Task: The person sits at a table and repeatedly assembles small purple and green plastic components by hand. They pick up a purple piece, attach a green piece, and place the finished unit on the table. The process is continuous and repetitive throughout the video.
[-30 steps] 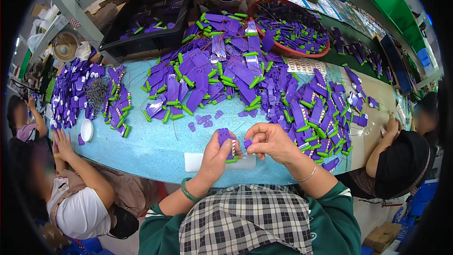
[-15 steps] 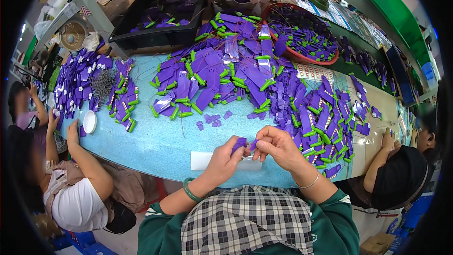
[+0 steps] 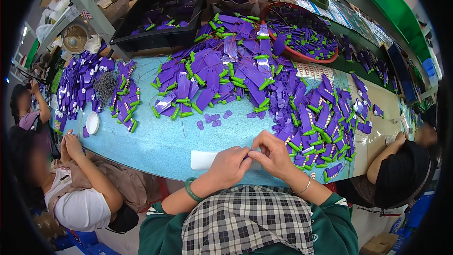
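Observation:
My left hand point(image 3: 230, 166) and my right hand point(image 3: 273, 155) meet at the near edge of the blue table, fingertips touching. Between them only a sliver of a small purple plastic piece point(image 3: 246, 157) shows; both hands pinch at it, and my fingers cover the rest. Below them lies a white rectangular pad point(image 3: 202, 160), partly hidden by my left hand. Just beyond, a few loose small purple pieces point(image 3: 216, 123) rest on the table. A big heap of flat purple parts with green ends point(image 3: 207, 73) rises farther back, and more such parts point(image 3: 321, 123) lie right of my right hand.
Behind the heap stand a black tray point(image 3: 127, 38) and a red basin point(image 3: 325, 59) of similar parts. At left are a tangle of grey metal bits point(image 3: 107, 85) and a small white dish point(image 3: 93, 122). Co-workers sit close on both sides, including one in a white shirt point(image 3: 82, 205).
My hands have drawn together, and the purple pieces seen between my fingers are now mostly covered. The co-worker at left has clasped both hands away from the parts.

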Demonstrator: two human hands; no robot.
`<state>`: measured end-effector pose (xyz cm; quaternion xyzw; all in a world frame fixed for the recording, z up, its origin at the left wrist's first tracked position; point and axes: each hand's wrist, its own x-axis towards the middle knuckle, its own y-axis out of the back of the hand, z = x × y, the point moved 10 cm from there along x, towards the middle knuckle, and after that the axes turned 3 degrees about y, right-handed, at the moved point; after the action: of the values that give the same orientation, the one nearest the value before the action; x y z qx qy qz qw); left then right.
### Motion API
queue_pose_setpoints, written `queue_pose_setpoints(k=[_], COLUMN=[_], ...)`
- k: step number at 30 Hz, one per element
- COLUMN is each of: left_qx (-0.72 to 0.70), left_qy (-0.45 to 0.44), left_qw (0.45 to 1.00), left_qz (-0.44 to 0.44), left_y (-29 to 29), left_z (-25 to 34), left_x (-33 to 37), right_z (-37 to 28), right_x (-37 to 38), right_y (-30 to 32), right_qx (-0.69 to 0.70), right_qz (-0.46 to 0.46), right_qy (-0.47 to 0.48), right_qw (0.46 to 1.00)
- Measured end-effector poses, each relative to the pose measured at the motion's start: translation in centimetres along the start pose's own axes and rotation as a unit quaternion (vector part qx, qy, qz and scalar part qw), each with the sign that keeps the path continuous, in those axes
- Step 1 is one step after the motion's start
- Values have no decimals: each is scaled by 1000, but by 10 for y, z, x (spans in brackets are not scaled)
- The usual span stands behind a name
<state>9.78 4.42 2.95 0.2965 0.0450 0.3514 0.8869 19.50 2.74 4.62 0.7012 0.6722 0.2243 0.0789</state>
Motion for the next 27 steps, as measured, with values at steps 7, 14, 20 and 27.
queue_pose_setpoints(k=[7, 14, 20, 27], left_qx=[-175, -540, -190, 314], left_qy=[173, 181, -23, -144], left_qw=[964, 822, 981, 938], left_qz=[-104, 23, 1, 28], left_y=[-19, 0, -8, 24], left_z=[-18, -39, 16, 24], left_x=[-7, 4, 45, 109], right_z=[2, 33, 41, 64], right_x=[-4, -5, -23, -42], right_y=[-4, 51, 32, 165], right_qx=[-9, 693, 350, 199], right_qz=[-5, -15, 82, 251], right_qy=[7, -56, -159, -141], right_qw=[1000, 719, 919, 937])
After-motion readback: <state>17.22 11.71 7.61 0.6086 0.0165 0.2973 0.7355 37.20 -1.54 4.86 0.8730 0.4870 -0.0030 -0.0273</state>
